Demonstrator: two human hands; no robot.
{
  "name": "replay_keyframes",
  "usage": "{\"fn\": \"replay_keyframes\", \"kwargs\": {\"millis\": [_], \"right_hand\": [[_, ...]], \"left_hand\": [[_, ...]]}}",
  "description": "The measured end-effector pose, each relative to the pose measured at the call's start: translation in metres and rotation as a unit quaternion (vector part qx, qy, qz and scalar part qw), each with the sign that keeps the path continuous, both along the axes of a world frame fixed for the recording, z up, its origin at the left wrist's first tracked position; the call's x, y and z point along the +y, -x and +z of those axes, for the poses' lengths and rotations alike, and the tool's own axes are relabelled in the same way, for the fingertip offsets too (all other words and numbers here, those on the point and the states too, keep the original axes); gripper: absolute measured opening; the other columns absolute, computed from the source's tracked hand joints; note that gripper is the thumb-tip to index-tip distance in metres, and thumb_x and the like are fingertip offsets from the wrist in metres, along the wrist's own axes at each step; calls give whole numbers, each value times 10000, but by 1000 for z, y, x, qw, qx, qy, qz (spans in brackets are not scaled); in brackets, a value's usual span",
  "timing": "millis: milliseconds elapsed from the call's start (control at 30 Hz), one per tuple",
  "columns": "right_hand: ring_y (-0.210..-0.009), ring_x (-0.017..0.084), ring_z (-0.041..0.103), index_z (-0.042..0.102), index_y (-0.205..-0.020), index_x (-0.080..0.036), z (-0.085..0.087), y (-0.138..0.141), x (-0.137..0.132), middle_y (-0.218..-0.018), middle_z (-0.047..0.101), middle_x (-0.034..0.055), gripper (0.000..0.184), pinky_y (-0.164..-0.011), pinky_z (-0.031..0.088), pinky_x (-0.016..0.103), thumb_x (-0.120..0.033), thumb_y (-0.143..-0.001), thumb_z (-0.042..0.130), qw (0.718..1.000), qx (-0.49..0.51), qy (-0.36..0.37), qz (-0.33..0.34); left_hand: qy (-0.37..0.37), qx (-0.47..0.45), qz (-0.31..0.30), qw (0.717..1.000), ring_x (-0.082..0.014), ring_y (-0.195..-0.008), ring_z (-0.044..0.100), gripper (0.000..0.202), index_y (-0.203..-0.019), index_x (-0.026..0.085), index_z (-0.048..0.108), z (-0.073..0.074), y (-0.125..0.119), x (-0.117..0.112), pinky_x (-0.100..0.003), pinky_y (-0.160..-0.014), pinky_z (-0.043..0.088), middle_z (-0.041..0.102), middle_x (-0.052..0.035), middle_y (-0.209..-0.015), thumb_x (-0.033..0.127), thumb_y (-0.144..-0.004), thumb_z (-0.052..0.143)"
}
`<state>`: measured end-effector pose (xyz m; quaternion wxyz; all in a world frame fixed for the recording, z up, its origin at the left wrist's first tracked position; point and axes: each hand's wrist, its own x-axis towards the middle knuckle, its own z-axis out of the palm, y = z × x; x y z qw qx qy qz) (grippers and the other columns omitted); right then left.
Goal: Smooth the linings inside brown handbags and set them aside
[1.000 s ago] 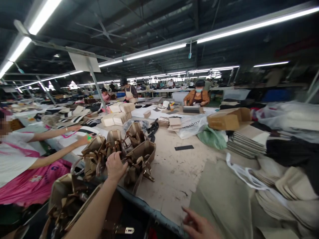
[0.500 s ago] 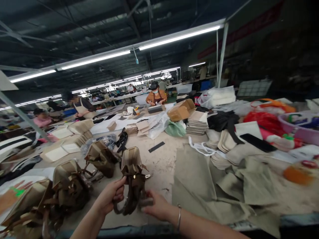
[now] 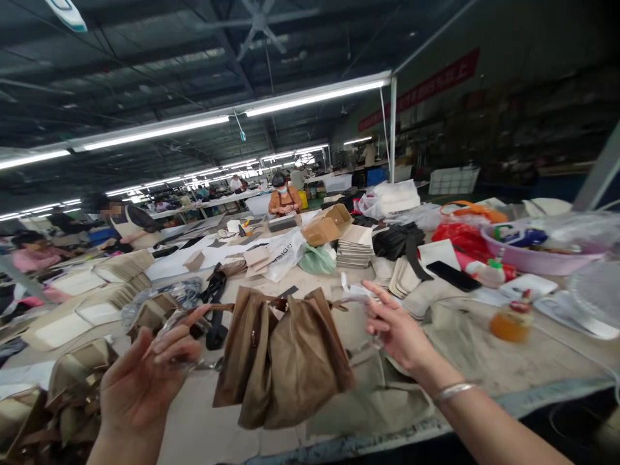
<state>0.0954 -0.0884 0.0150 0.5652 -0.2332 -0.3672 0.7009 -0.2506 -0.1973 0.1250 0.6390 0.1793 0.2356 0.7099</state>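
Note:
A brown handbag (image 3: 298,358) hangs upright between my hands above the near part of the table, its front facing me. My left hand (image 3: 155,368) is closed on the bag's left strap, where a shiny, clear-wrapped piece shows at the fingers. On the other side my right hand (image 3: 394,326) pinches the right strap, forefinger stretched toward the bag; its fingertips are slightly blurred. Below the bag lies greyish-green sheet material (image 3: 372,410). More brown bags (image 3: 72,381) stand to the left of my left hand.
Stacks of beige panels (image 3: 92,303) lie at left. Further back are a cardboard box (image 3: 327,225), grey stacked pieces (image 3: 356,247) and a black phone (image 3: 454,276). At right stand a pink basin (image 3: 547,258) and an orange-filled jar (image 3: 511,323). Co-workers (image 3: 285,199) sit and stand beyond.
The handbag has been turned and raised, so its broad front faces me. My hands have moved apart to its two side straps. The view has swung to the right.

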Motion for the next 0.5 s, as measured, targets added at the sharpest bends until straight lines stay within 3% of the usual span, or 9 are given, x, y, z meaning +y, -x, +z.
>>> {"fn": "replay_keyframes", "kwargs": {"millis": [100, 133, 200, 333, 433, 500], "right_hand": [[-400, -2, 216, 629, -1005, -200, 23, -55, 13, -653, 424, -69, 267, -429, 367, 147, -300, -763, 681, 999, -19, 19, -24], [-396, -1, 223, 646, -941, -181, 25, -69, 16, -641, 428, -64, 228, -407, 355, 143, -273, -739, 697, 998, -39, 41, -29], [-397, 8, 258, 657, -905, -169, 22, -94, 21, -628, 438, -55, 211, -404, 372, 153, -233, -710, 707, 995, -65, 66, -42], [-424, 28, 344, 648, -970, -189, 11, -131, 25, -642, 468, -44, 249, -450, 413, 173, -244, -728, 673, 983, -129, 42, -123], [-429, 33, 363, 658, -915, -175, 5, -145, 27, -636, 503, -33, 206, -463, 412, 184, -246, -722, 663, 971, -182, 41, -152], [-467, 50, 417, 671, -905, -162, 2, -147, 26, -697, 569, -2, 218, -493, 429, 205, -258, -710, 668, 962, -223, 33, -153]], "left_hand": [[-42, -54, 22, 997, -60, -460, 500, 473, -1399, 51, 217, -9, -25, 14, -175, -544, 515, 479, 37, -587, 220, -962, 289], [-17, -46, 17, 999, -54, -443, 481, 435, -1380, 47, 250, -13, -36, 21, -165, -517, 504, 466, 42, -571, 197, -972, 254], [27, -25, 7, 999, -45, -396, 427, 393, -1336, 14, 303, -19, -57, 34, -169, -492, 495, 429, 60, -534, 149, -974, 228], [21, 16, 12, 1000, -41, -400, 420, 340, -1251, 6, 406, -20, -91, 55, -205, -540, 527, 409, 68, -535, 139, -970, 269], [88, 71, -2, 994, -54, -383, 407, 315, -1173, -24, 461, -21, -115, 68, -251, -545, 544, 378, 73, -515, 118, -960, 278], [88, 90, -33, 992, -57, -402, 426, 304, -1142, -23, 487, -22, -131, 73, -281, -582, 559, 413, 54, -547, 108, -953, 288]]}}
